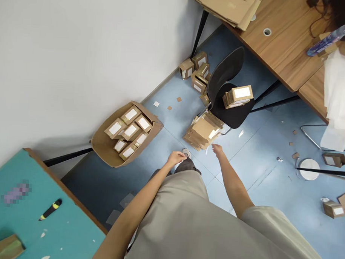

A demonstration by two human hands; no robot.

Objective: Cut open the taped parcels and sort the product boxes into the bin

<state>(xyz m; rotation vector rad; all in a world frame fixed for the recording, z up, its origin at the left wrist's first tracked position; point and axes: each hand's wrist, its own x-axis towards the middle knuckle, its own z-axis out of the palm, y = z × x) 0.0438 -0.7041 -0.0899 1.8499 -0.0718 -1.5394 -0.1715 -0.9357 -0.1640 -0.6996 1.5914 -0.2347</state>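
Observation:
I stand looking down at a blue floor. My left hand hangs in front of my waist with its fingers curled in, and nothing shows in them. My right hand reaches out a little further, fingers loosely stretched and holding nothing. Nearest to both hands is a stack of flattened brown cartons on the floor. An open cardboard box leans by the wall to the left, holding several small labelled boxes. A black chair beyond the cartons carries small labelled boxes on its seat.
More small boxes are piled against the wall. A wooden desk bears flat cardboard, a spray bottle and white bags. A teal table with a black-and-yellow tool stands lower left. Loose boxes and a white roll lie at the right.

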